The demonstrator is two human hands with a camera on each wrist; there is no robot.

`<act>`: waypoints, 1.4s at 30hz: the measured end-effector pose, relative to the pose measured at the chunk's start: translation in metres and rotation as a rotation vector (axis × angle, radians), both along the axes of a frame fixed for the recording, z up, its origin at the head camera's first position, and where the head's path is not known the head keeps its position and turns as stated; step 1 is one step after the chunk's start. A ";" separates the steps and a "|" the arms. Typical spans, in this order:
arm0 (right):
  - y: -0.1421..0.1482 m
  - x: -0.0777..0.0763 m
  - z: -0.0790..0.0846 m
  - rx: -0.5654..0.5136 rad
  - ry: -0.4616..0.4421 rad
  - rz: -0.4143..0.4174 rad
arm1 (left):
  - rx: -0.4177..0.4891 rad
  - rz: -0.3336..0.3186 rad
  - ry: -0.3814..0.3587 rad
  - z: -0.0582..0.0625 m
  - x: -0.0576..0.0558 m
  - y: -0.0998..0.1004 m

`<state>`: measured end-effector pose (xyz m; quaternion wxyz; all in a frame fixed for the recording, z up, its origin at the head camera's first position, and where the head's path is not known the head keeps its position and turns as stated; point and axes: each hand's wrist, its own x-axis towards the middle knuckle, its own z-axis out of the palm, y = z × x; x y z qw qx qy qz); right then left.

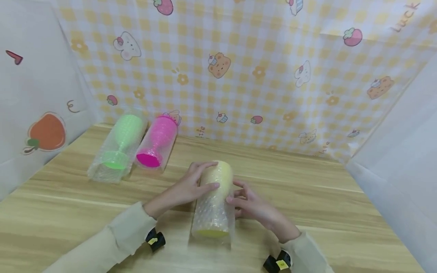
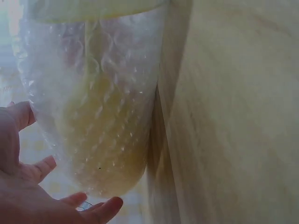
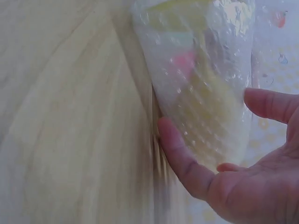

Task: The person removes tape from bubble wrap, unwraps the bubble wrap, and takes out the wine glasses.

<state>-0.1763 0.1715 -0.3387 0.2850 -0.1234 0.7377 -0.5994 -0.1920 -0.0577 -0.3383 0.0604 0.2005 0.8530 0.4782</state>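
A yellow goblet [image 1: 223,173] in a clear bubble-wrap sleeve [image 1: 212,217] lies before me, cup end away and round base towards me. My left hand [image 1: 189,186] holds its left side near the cup end, thumb across the top of the wrap. From the right, my right hand [image 1: 255,209] grips the middle, with the thumb on top and fingers at the side. The left wrist view has fingertips at the wrapped cup [image 2: 103,135]. In the right wrist view, thumb and finger straddle the wrapped goblet [image 3: 210,109].
Two more bubble-wrapped goblets, one green [image 1: 128,131] and one pink [image 1: 162,132], lie side by side at the back left of the wooden table [image 1: 307,189]. Behind the table hangs a yellow checked cloth [image 1: 239,87]; white cloth walls [image 1: 403,151] flank both sides.
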 end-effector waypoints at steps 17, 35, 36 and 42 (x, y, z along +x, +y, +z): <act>0.020 -0.010 0.007 0.122 0.187 -0.059 | -0.148 -0.082 0.148 0.002 -0.011 0.017; 0.015 -0.011 0.007 0.136 0.193 -0.109 | -0.150 -0.105 0.205 0.006 0.000 0.023; 0.015 -0.010 0.007 0.138 0.193 -0.111 | -0.149 -0.104 0.203 0.005 0.000 0.023; 0.014 -0.010 0.004 0.136 0.179 -0.142 | -0.143 -0.113 0.207 0.005 0.000 0.023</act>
